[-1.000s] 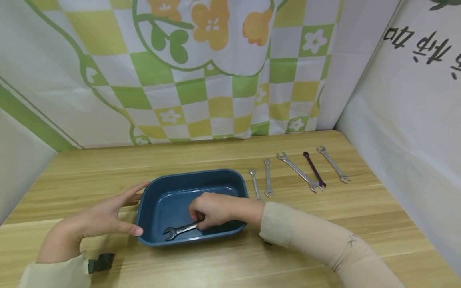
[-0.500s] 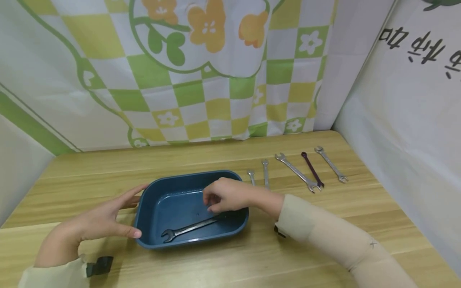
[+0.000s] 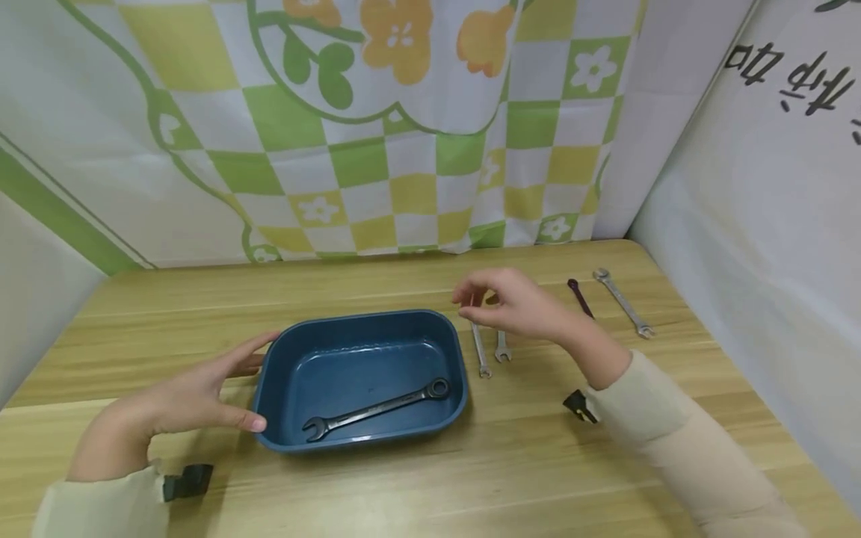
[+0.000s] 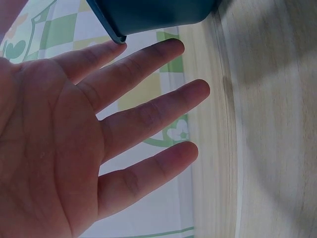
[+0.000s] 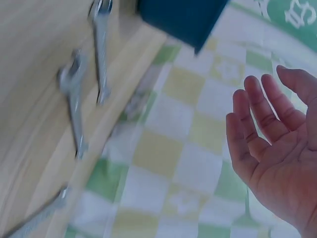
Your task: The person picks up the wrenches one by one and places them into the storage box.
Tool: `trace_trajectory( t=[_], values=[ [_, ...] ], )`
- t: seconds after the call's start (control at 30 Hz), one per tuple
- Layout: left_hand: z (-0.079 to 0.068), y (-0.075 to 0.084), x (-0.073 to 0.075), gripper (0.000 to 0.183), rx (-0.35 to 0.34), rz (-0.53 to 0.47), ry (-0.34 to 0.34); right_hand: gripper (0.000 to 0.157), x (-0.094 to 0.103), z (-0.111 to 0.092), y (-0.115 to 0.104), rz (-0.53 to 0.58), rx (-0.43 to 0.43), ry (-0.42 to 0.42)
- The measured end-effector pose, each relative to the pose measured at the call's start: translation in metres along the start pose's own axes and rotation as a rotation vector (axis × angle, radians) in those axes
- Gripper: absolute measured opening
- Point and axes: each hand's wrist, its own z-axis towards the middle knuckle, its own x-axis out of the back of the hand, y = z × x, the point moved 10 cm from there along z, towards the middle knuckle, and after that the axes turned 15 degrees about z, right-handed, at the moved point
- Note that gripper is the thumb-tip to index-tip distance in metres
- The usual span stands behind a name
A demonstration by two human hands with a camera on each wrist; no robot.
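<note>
1. While the left hand [image 3: 181,396] touches the left side of the box [image 3: 336,377], its fingers are spread wide.
2. In the box lies a black wrench [image 3: 380,409], let go by both hands, so that one looks done.
3. The right hand [image 3: 521,302] hangs near a small wrench [image 3: 479,351] and another small wrench [image 3: 503,350], fingers loosely bent, pinching nothing.
4. Farther right, a purple wrench [image 3: 580,297] and a silver wrench [image 3: 622,300] lie on the surface [image 3: 471,486], so at least four seem left.
</note>
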Motion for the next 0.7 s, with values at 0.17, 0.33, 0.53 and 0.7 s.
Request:
trace_trajectory(
  t=[0.17,0.33,0.53,0.7],
  values=[
    [-0.001,-0.001,0.0,0.114,0.018,-0.008,-0.015,0.015,0.039,-0.025,0.016,0.044,-0.039,0.14],
    [-0.002,-0.002,-0.003,0.114,0.031,-0.012,-0.029,0.015,0.073,-0.051,0.034,0.031,-0.07,0.243],
    [0.0,-0.002,-0.001,0.115,0.015,0.003,-0.02,0.016,0.106,-0.079,0.056,0.019,-0.067,0.327],
    [-0.001,-0.001,-0.001,0.115,0.002,0.016,-0.008,0.017,0.125,-0.098,0.075,-0.041,-0.097,0.356]
  ],
)
